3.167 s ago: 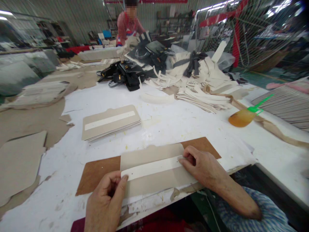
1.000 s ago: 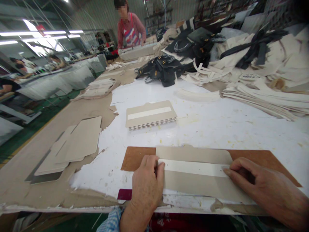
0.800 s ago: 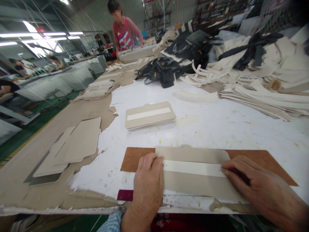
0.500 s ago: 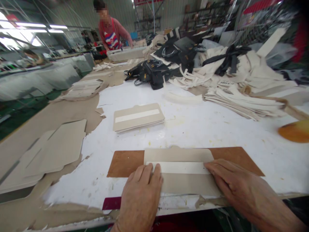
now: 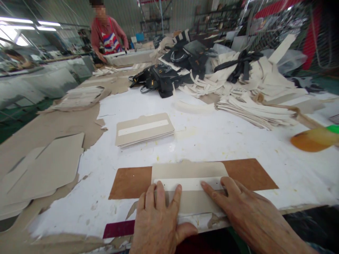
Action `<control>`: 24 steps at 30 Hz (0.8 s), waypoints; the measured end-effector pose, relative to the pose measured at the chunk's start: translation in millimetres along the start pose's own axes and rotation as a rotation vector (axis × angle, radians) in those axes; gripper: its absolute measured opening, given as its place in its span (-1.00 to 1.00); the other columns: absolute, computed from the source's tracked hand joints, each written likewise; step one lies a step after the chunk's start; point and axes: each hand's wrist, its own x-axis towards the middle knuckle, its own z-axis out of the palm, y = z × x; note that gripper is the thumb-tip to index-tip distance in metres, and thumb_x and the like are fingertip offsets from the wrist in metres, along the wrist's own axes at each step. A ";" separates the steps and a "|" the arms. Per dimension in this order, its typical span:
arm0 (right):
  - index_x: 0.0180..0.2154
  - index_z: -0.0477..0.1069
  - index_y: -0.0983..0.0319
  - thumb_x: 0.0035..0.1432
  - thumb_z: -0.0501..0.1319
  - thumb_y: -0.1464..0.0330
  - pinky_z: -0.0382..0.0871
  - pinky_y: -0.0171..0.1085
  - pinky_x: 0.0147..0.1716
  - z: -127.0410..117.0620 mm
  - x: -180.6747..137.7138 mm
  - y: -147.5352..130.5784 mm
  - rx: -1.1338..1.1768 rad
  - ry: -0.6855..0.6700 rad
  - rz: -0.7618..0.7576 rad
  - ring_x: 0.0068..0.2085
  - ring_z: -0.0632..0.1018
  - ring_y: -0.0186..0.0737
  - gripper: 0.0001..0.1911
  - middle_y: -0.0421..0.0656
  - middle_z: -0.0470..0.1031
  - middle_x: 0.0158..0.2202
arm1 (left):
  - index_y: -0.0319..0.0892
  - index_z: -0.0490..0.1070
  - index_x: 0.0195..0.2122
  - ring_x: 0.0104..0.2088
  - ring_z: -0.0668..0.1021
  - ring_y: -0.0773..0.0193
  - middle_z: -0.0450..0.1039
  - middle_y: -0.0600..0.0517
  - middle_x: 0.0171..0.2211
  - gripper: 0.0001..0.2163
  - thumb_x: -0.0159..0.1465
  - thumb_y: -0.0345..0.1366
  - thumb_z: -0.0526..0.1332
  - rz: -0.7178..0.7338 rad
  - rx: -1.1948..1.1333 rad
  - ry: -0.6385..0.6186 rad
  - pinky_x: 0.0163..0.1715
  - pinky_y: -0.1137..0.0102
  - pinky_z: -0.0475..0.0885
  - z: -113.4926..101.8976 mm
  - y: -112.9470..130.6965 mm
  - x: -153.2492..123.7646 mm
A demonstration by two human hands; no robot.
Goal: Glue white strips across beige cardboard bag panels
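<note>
Both hands flat, no grip closed on anything: left hand point(image 5: 159, 220) pins the grey card panel point(image 5: 189, 170) at its near left, right hand point(image 5: 238, 208) lies on it, fingertips on the white strip point(image 5: 189, 183). Panel sits on the brown board point(image 5: 127, 181) at the near edge of the table point(image 5: 238, 141). To do it well, I'd press evenly along the strip, palm anchoring the panel so nothing skews, and keep the ends aligned. Finished stack point(image 5: 144, 129) sits well apart.

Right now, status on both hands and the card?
Left hand flat on grey card, nothing gripped. Right hand pressing white strip. Card on brown board. Nothing in the way.
</note>
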 end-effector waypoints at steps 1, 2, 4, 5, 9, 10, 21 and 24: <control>0.16 0.48 0.25 -0.11 0.15 0.69 0.73 -0.12 -0.53 -1.6 0.5 0.4 0.006 0.002 0.001 -0.32 0.67 0.06 -0.25 0.08 0.52 -0.17 | -0.02 0.44 0.34 0.04 0.60 -0.34 0.51 -0.45 0.14 -0.02 -0.01 0.47 0.41 0.023 0.003 0.022 -0.10 -0.14 0.64 2.6 -2.6 -1.7; 0.15 0.48 0.28 -0.10 0.14 0.69 0.73 -0.13 -0.53 -3.2 0.8 0.8 0.007 0.004 0.003 -0.33 0.67 0.05 -0.27 0.08 0.53 -0.18 | -0.08 0.44 0.33 0.03 0.61 -0.34 0.51 -0.47 0.14 -0.03 0.03 0.47 0.38 0.047 0.004 0.040 -0.12 -0.13 0.65 4.9 -5.0 -3.5; 0.12 0.47 0.34 -0.09 0.12 0.70 0.74 -0.12 -0.51 -5.4 -0.1 1.3 0.006 0.014 0.003 -0.31 0.69 0.05 -0.32 0.10 0.55 -0.17 | -0.19 0.45 0.31 0.03 0.61 -0.33 0.51 -0.49 0.15 -0.06 0.11 0.44 0.36 0.073 0.008 0.055 -0.12 -0.12 0.66 8.4 -8.9 -6.9; 0.11 0.47 0.37 -0.07 0.12 0.70 0.75 -0.11 -0.49 -5.8 -1.3 1.5 0.005 0.022 0.001 -0.28 0.70 0.07 -0.35 0.12 0.56 -0.14 | -0.24 0.45 0.29 0.04 0.61 -0.33 0.50 -0.50 0.16 -0.07 0.14 0.43 0.34 0.079 0.012 0.058 -0.11 -0.11 0.66 9.6 -10.1 -8.2; 0.07 0.46 0.49 -0.04 0.10 0.70 0.79 -0.07 -0.37 -1.8 -10.7 3.6 0.002 0.047 -0.001 -0.17 0.71 0.12 -0.42 0.20 0.59 -0.08 | -0.41 0.44 0.24 0.05 0.62 -0.31 0.51 -0.53 0.16 -0.07 0.23 0.43 0.26 0.098 0.035 0.095 -0.06 -0.06 0.67 11.7 -11.3 -10.8; 0.07 0.47 0.51 -0.03 0.10 0.69 0.79 -0.06 -0.33 0.1 -14.1 5.0 -0.002 0.046 -0.001 -0.15 0.71 0.13 -0.43 0.22 0.59 -0.06 | -0.44 0.43 0.23 0.05 0.62 -0.30 0.52 -0.53 0.16 -0.06 0.24 0.43 0.25 0.098 0.036 0.103 -0.06 -0.05 0.67 11.6 -11.4 -10.8; 0.09 0.51 0.34 0.43 -0.03 0.58 0.61 0.12 0.04 13.3 -45.7 31.0 -0.038 0.158 0.006 0.07 0.62 0.14 -0.59 0.07 0.62 0.09 | -0.29 0.33 0.32 0.18 0.61 -0.05 0.53 -0.23 0.26 -0.48 0.50 -0.01 0.16 -0.023 -0.085 0.172 0.01 0.14 0.67 20.4 -44.3 -41.2; 0.15 0.48 0.26 0.51 -0.01 0.46 0.60 0.08 0.01 34.7 -53.1 28.9 0.081 0.259 0.006 0.06 0.62 0.14 -0.63 0.01 0.62 0.11 | -0.30 0.26 0.39 0.13 0.65 -0.02 0.58 -0.21 0.20 -0.44 0.48 -0.07 0.20 -0.023 -0.128 0.228 -0.03 0.20 0.69 35.9 -45.7 -50.8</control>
